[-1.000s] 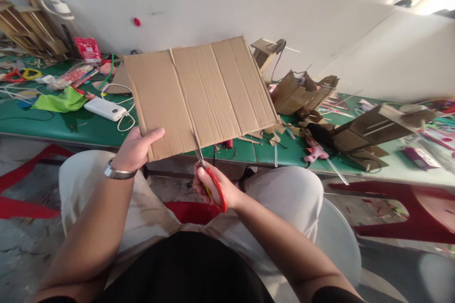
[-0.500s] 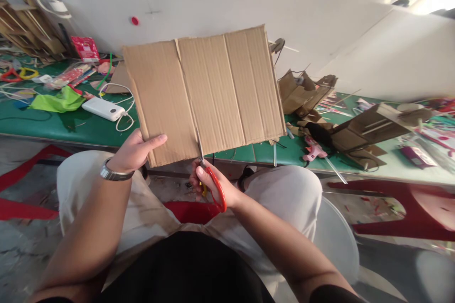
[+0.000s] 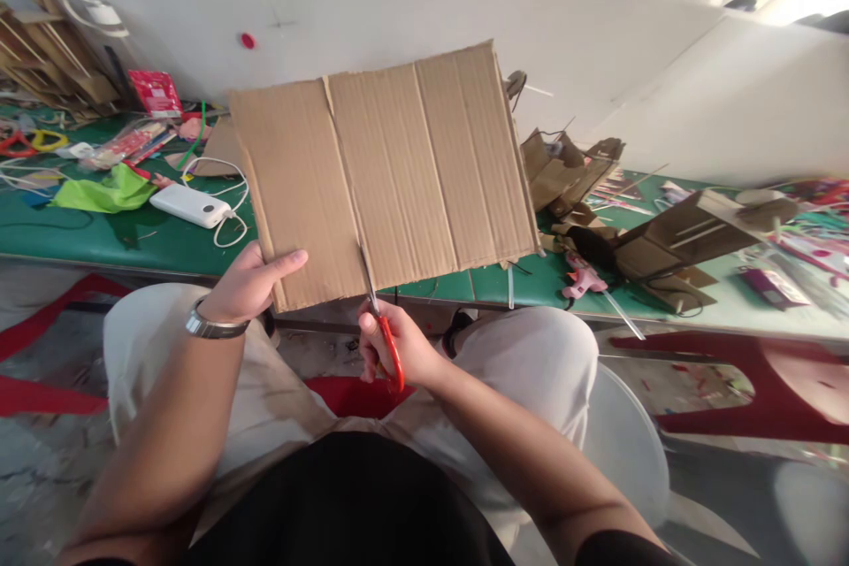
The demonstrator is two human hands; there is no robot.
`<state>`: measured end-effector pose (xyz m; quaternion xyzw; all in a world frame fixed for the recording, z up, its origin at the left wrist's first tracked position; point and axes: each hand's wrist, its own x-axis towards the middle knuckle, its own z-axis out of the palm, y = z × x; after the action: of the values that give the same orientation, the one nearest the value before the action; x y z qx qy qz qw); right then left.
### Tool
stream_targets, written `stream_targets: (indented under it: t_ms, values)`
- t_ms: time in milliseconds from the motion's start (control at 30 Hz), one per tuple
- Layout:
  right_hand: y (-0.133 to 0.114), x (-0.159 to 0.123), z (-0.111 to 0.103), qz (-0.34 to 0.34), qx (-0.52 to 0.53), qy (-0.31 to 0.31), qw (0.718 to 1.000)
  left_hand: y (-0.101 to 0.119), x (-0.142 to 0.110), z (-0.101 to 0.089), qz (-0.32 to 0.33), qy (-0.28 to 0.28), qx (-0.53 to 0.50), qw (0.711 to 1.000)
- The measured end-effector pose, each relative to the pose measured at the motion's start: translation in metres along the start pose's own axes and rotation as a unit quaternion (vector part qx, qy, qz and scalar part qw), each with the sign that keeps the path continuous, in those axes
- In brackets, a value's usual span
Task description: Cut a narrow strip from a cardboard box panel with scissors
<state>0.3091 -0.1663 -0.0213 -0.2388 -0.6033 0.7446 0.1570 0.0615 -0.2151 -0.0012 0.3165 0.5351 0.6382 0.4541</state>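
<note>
A sheet of corrugated cardboard (image 3: 404, 177) with several creases is held up in front of me, tilted above the bench edge. My left hand (image 3: 262, 281) grips its lower left corner, thumb on top and fingers hidden underneath. Scissors (image 3: 391, 354) with an orange-red handle are in my right hand (image 3: 394, 340), fingers wrapped around the loops. Their blades reach into the sheet's near edge, along the left crease. One blade lies over the cardboard; the other is hidden beneath it.
On the green bench (image 3: 40, 230) lie a white power bank (image 3: 190, 205) with its cable, a light green cloth (image 3: 106, 188) and a pink glue gun (image 3: 584, 279). Folded cardboard constructions (image 3: 690, 243) stand at the right. A red stool (image 3: 749, 380) is at lower right.
The cardboard has risen slightly and swung to the right, then stayed nearly level. The scissors' handles have drawn closer together, with the blades still in the near edge.
</note>
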Motion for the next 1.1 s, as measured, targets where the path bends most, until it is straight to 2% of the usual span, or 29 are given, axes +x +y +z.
stream_targets:
  t_ms: [200, 433, 533, 700, 833, 1100]
  values:
    - [0.001, 0.001, 0.002, 0.006, 0.006, 0.016, 1.000, -0.007, 0.002, -0.001, 0.017, 0.011, -0.004, 1.000]
    - [-0.009, 0.004, -0.008, 0.004, 0.010, 0.014, 1.000, -0.002, -0.001, 0.018, 0.024, 0.041, -0.061, 0.997]
    - [-0.011, 0.008, -0.012, 0.015, 0.055, 0.008, 0.998, 0.001, -0.002, 0.023, 0.032, 0.059, -0.083, 0.994]
    - [-0.007, 0.013, -0.019, 0.019, 0.146, -0.021, 0.989, 0.006, 0.000, 0.019, 0.069, 0.098, -0.112, 0.986]
    - [-0.007, 0.014, -0.026, -0.005, 0.111, -0.006, 0.994, 0.007, 0.002, 0.013, 0.087, 0.136, -0.115, 0.980]
    - [-0.004, 0.014, -0.023, -0.045, 0.071, 0.017, 0.996, 0.005, 0.003, 0.016, 0.067, 0.097, -0.104, 0.988]
